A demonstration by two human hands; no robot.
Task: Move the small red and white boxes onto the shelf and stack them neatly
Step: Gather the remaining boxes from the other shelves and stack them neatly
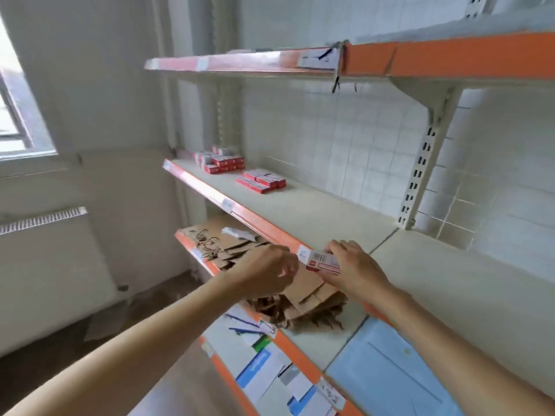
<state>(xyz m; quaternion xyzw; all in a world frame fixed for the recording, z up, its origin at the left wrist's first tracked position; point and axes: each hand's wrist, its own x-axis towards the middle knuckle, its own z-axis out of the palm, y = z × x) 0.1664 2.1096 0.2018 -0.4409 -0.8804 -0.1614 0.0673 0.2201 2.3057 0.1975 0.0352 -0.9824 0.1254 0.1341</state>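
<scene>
Right grip [351, 265] pinching, left grip [267, 270] loosely curled.

brown paper bags [303, 298] heaped on lower shelf, cord handles at left | pale blue envelopes [387, 382] flat to their right | blue-and-white leaflets [264, 373] spread on bottom tier | radiator [45, 250] on left wall under window [18, 115] | white wire grid [345, 136] behind shelving

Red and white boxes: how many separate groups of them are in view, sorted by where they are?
Piles on the middle shelf: 2, the far pile and the near pile.
Held in the right hand at the shelf's front edge: 1 bunch, the held boxes.
Total: 3 groups. Single boxes are too blurred to count.
</scene>
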